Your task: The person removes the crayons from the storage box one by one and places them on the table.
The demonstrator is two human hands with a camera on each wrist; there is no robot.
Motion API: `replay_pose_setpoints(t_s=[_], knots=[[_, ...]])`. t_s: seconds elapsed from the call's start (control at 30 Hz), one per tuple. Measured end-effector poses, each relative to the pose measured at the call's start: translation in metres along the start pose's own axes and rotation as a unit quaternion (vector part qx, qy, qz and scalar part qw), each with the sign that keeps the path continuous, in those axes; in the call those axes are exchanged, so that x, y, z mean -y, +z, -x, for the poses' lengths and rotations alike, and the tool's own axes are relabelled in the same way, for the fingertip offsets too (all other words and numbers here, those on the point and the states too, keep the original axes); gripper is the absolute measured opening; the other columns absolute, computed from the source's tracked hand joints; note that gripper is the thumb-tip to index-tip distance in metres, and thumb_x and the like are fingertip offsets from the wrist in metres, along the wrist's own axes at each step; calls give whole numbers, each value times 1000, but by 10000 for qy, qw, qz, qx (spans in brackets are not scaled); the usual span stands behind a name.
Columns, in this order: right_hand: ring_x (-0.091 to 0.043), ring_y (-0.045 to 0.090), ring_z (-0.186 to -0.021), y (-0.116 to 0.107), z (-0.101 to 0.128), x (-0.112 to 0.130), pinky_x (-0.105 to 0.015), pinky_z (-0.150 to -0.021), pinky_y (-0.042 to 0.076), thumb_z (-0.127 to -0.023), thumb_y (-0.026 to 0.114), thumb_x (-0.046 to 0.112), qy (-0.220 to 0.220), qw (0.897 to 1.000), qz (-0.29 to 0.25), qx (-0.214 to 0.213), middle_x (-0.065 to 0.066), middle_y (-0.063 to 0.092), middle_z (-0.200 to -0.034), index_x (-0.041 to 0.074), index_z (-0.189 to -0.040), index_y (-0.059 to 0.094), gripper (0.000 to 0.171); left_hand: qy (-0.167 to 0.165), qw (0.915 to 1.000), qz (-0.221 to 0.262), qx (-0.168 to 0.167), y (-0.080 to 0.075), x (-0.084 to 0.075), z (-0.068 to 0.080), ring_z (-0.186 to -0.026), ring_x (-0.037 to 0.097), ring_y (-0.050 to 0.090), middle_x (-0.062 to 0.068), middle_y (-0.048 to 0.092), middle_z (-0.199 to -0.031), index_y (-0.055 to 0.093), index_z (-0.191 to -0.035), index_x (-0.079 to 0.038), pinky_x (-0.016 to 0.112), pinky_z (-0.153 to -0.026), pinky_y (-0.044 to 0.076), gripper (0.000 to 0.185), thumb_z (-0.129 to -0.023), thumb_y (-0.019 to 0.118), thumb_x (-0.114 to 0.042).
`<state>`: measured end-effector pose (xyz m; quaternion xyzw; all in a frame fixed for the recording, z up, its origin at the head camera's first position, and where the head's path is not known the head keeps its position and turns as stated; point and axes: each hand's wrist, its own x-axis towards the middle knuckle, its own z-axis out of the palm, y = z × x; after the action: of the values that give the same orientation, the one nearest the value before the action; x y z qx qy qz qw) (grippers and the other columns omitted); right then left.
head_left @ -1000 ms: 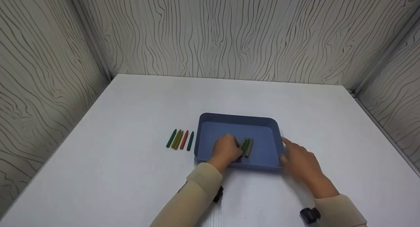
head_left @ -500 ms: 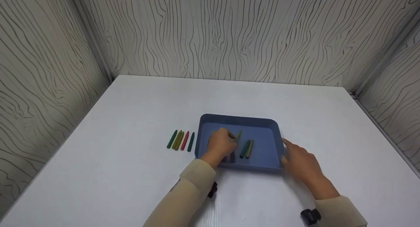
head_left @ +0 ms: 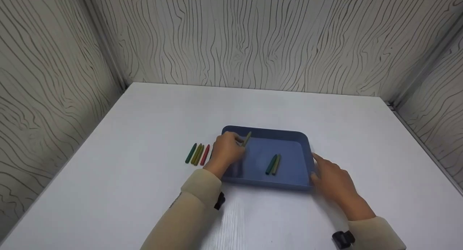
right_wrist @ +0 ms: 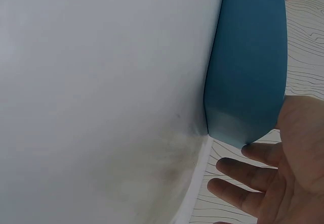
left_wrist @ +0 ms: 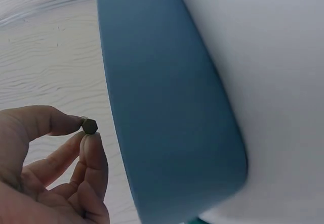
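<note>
In the head view my left hand [head_left: 226, 148] pinches an olive-green crayon [head_left: 247, 139] above the left part of a blue rectangular tray [head_left: 289, 147]. The left wrist view shows the crayon's hexagonal end [left_wrist: 89, 126] between thumb and fingertips, outside the tray wall's outline. Two crayons, one dark green [head_left: 271, 164] and one olive [head_left: 276, 165], lie side by side on the tray floor. Against the tray's right side rests my right hand [head_left: 334, 179]; in the right wrist view its fingers [right_wrist: 248, 176] are extended, one touching the tray's corner.
Left of the tray, several crayons lie in a row on the white table [head_left: 108, 192]: a green one [head_left: 191, 153], olive ones [head_left: 197, 154] and a red one [head_left: 205, 155]. My left hand mostly hides a dark green one. Wood-grain patterned panels [head_left: 238, 40] enclose the table.
My left hand has picked the olive crayon out of the group in the tray and carried it up and leftward. The right hand has stayed at the tray's right side.
</note>
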<state>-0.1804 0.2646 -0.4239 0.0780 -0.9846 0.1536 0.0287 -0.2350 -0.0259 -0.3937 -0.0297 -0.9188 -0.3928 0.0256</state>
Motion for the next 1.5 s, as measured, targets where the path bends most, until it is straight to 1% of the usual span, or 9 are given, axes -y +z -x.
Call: replay_pose_setpoints(t_s=[0.2,0.37,0.5,0.7,0.77,0.97,1.23,1.43,1.5], knots=[[-49,47,-115,0,-1,0,-61,-90,37,-90,57,14,16,10000,-12,0,-29,51,-129,-5,-141,38,57,-313,9993,56,-201,-22,16,0,-74,20,62,9,68,-90,72,-102,-2,35,-64,51,25,-78,67,-7],[-49,47,-115,0,-1,-1,-62,-90,36,-90,58,13,18,10000,-18,-17,-29,51,-128,-4,-141,38,57,-516,9980,82,-367,-38,29,1,-70,19,62,8,68,-85,72,-101,-2,33,-62,51,23,-79,68,-7],[-49,47,-115,0,-1,-1,-62,-90,36,-90,58,13,44,10000,-42,3,-29,52,-128,-4,-142,38,58,-695,9969,180,-328,-49,40,2,-60,18,61,6,68,-81,71,-104,-2,31,-56,50,25,-79,65,-6],[-50,46,-115,1,-1,0,-63,-90,36,-90,58,13,103,9999,-35,40,-29,51,-129,-4,-141,39,57,-920,9948,277,-329,-61,60,5,-62,18,62,8,69,-84,70,-106,-2,31,-51,49,27,-80,63,-6],[-50,46,-116,1,-1,0,-63,-91,35,-90,57,13,127,9999,-32,50,-29,50,-130,-4,-141,38,57,-958,9944,217,-380,-66,66,6,-66,19,62,9,69,-87,70,-105,-2,31,-54,49,27,-80,64,-7],[-51,46,-115,2,-2,-1,-63,-89,36,-90,55,13,119,9999,-14,24,-31,49,-130,-6,-140,39,56,-975,9942,-15,-457,-77,82,10,-72,22,64,13,69,-91,70,-103,1,34,-61,51,23,-83,65,-10],[-50,48,-112,1,-2,-1,-61,-86,39,-89,56,12,80,10000,-39,37,-31,51,-127,-6,-140,40,56,-1276,9912,-180,-308,-84,101,12,-84,28,64,16,69,-94,70,-105,2,41,-73,50,25,-82,63,-7],[-49,50,-110,1,-2,-1,-60,-83,41,-89,57,12,47,10000,-2,9,-31,52,-126,-6,-139,40,56,-1447,9890,-258,-190,-86,109,13,-102,35,59,21,63,-113,69,-106,3,46,-84,46,27,-82,64,-8],[-49,50,-110,1,-1,-1,-60,-84,40,-89,56,12,40,10000,0,-3,-31,52,-126,-6,-139,41,55,-1532,9878,-241,-159,-85,111,14,-105,36,57,23,61,-117,69,-107,3,47,-87,45,27,-83,65,-9]])
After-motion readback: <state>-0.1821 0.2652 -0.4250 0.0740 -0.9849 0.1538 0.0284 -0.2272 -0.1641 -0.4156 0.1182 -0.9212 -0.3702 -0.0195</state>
